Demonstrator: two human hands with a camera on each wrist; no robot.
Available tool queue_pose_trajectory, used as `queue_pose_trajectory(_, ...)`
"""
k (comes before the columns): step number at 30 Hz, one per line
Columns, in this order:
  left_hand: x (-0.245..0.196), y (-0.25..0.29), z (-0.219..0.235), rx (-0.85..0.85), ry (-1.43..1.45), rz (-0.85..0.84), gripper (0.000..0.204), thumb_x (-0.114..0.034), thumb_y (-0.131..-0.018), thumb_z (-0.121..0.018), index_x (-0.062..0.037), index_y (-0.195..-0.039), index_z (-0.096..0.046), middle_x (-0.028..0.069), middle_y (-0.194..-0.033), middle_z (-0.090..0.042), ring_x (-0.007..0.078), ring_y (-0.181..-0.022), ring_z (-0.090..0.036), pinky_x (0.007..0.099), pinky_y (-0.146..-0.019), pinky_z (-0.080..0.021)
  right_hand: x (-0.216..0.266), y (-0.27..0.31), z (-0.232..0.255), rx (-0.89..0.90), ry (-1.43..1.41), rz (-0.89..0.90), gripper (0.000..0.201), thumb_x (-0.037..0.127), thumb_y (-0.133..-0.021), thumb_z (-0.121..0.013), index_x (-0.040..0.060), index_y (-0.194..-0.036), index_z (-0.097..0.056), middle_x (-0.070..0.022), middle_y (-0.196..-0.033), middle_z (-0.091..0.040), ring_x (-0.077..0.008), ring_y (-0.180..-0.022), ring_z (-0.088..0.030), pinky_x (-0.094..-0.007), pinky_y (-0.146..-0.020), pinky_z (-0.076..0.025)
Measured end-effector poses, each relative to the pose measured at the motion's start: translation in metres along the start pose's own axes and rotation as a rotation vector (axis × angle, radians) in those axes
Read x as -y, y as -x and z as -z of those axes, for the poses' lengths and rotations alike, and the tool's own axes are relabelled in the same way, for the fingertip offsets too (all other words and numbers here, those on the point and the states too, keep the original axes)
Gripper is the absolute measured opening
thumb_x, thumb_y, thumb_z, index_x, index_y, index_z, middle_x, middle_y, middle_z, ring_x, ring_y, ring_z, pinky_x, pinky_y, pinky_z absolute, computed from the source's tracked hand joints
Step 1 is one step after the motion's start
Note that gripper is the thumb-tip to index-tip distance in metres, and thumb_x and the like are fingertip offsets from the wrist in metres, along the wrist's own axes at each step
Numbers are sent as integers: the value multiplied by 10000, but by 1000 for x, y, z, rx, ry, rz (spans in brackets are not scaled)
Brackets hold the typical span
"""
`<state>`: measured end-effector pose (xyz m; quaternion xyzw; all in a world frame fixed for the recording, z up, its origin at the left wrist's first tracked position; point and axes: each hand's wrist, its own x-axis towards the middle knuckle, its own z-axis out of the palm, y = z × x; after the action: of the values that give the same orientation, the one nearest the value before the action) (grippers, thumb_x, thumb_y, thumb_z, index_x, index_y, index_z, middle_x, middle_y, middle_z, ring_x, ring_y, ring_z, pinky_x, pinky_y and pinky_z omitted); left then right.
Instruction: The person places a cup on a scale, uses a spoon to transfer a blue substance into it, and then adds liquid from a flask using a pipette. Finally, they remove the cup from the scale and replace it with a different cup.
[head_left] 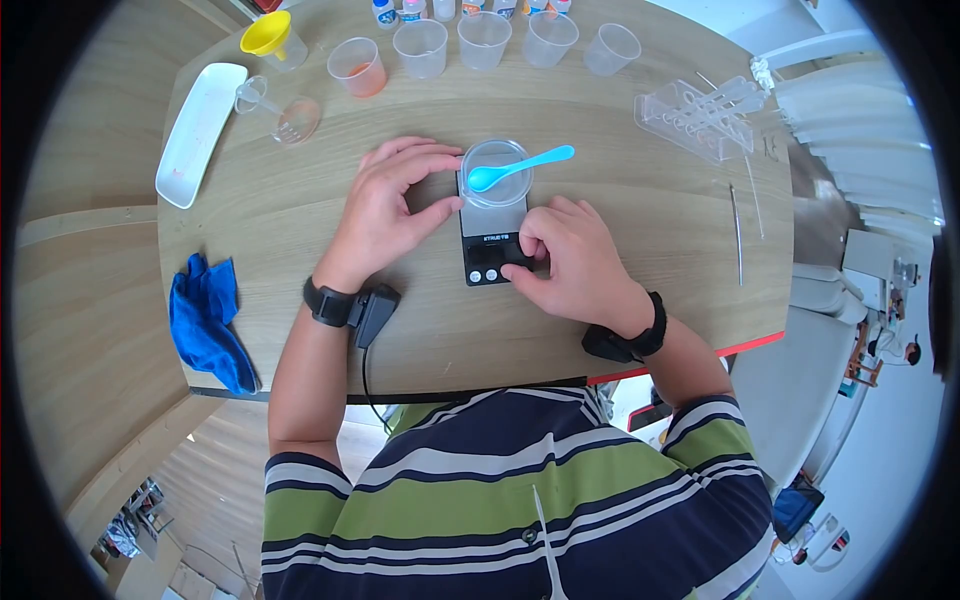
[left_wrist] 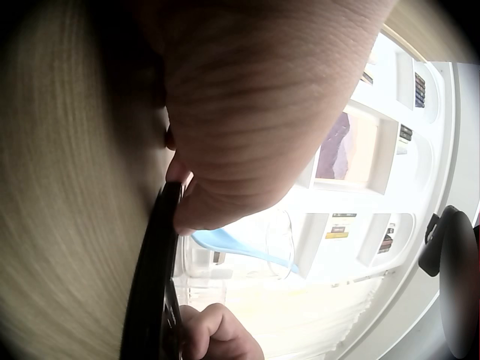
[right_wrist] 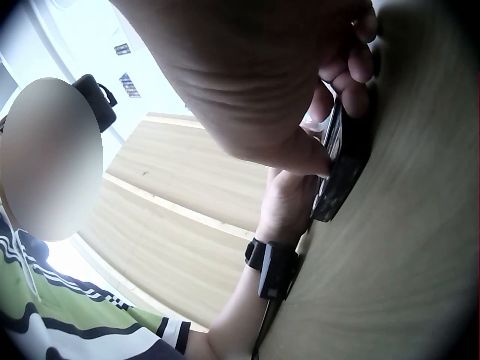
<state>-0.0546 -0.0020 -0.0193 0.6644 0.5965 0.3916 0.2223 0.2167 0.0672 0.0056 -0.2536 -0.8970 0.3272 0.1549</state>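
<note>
Blue cloth lies at eight o'clock from the digital pocket scale. On my head feed I see the right hand grip that scale's near end, thumb by its buttons; the left hand, fingers relaxed, touches its nine-o'clock edge. On the far end sits a clear round container with a light-blue spoon, handle between two and three o'clock. Beyond, I get a white tray at ten, a clear plastic rack at two and five plastic cups at twelve.
</note>
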Motion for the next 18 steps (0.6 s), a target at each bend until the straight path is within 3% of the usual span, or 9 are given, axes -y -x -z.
queue_pose_trajectory(18, -1, -1, 0, 4, 0, 3, 457, -126, -805, -900, -136, -1249, -793, 29, -1320, -784, 295, -1332, -637, 467, -1147, -423, -2, -1, 2, 20, -33, 7, 390, 177, -752, -898, 159, -870, -526, 2, -747, -595, -252, -773, -551, -407, -736, -376)
